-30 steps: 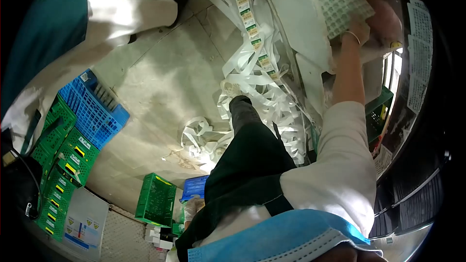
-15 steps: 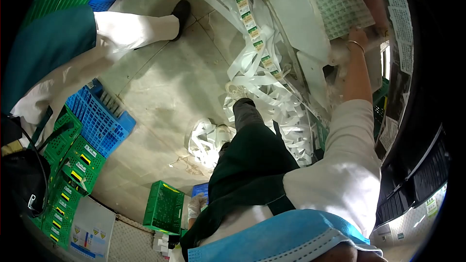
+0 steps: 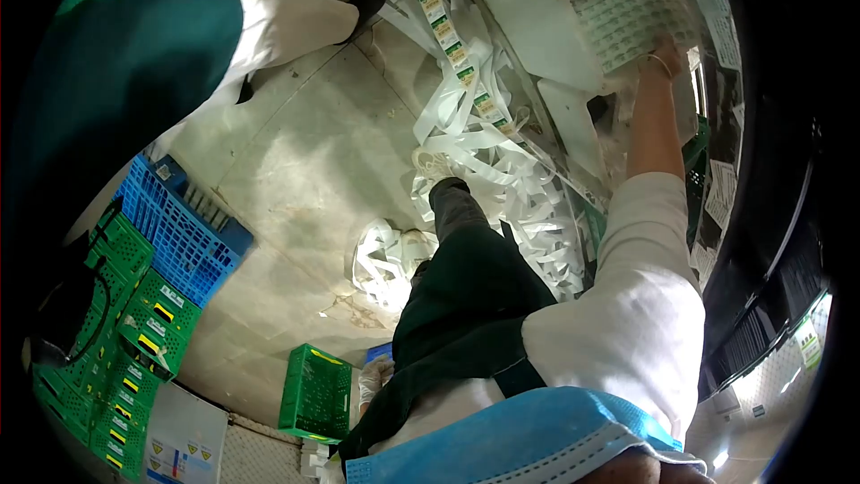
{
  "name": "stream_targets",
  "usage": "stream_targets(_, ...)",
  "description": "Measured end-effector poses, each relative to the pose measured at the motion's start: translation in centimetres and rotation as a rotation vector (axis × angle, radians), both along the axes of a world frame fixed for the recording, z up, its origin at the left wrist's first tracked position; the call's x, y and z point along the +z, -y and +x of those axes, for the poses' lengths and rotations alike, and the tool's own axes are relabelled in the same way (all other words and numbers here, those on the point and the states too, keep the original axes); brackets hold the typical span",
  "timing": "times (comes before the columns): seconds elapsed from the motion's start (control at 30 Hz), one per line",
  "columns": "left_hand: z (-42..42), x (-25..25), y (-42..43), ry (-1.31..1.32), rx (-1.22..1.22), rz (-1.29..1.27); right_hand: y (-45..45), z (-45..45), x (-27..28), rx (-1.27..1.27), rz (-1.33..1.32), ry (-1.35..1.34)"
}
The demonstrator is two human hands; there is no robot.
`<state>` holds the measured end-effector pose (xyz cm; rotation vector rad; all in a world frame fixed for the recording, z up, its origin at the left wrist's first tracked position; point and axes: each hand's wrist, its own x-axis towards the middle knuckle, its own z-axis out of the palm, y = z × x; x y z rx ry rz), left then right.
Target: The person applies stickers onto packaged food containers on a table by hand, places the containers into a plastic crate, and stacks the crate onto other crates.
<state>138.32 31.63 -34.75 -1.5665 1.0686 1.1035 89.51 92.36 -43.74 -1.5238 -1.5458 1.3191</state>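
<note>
My right hand (image 3: 661,60), with a band round its wrist, reaches up at the upper right. Its fingers are closed at the lower edge of a pale green patterned sheet (image 3: 618,13), over a whitish machine surface (image 3: 524,13). My left hand (image 3: 371,378), in a pale glove, is low in the view beside a green crate (image 3: 315,393); my apron partly hides it, and its fingers are unclear. A strip of printed labels (image 3: 441,27) hangs by the machine, above a tangle of white backing strip (image 3: 515,188) on the floor.
Another person's leg (image 3: 300,27) and dark green apron (image 3: 134,63) are at the upper left. A blue crate (image 3: 179,233) and stacked green crates (image 3: 157,323) stand at the left. A grey panel with warning labels (image 3: 184,435) is at the lower left. Papers (image 3: 719,193) hang at the right.
The other person's leg and apron have come further right into view. The view has shifted slightly. My right hand stays at the sheet's edge; my left hand is more covered by my apron.
</note>
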Motion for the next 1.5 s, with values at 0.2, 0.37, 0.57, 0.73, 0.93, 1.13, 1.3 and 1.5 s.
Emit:
stream_targets(0.2,0.9,0.2,0.9,-0.049,-0.005,0.01,1.6,2.3,4.3,-0.153,-0.206,-0.427)
stream_targets(0.37,1.2,1.0,1.1,-0.186,0.004,0.065,2.0,6.9,5.2,-0.099,-0.43,-0.575)
stream_targets(0.57,3.1,-0.8,2.4,-0.311,0.109,0.14,10.0,17.2,6.8,0.423,-0.454,-0.281)
stream_targets(0.73,-2.6,-3.5,2.1,-0.897,-0.064,0.13,21.6,28.2,16.1,1.159,-0.536,-0.241)
stream_targets(0.93,-12.9,8.0,-3.4,-1.635,-0.542,0.021,27.7,42.8,26.8,1.463,-0.349,-0.157)
stream_targets(1.13,-10.3,26.6,-9.3,-1.789,-1.025,0.557,27.9,51.7,34.5,1.684,0.008,-0.021)
stream_targets(1.3,-6.7,29.5,-11.8,-1.398,-0.962,0.768,28.4,55.4,38.4,1.34,0.586,-0.2)
stream_targets(1.5,-2.3,30.1,-14.9,-1.323,-0.818,1.054,27.3,55.9,41.6,1.426,1.084,-0.255)
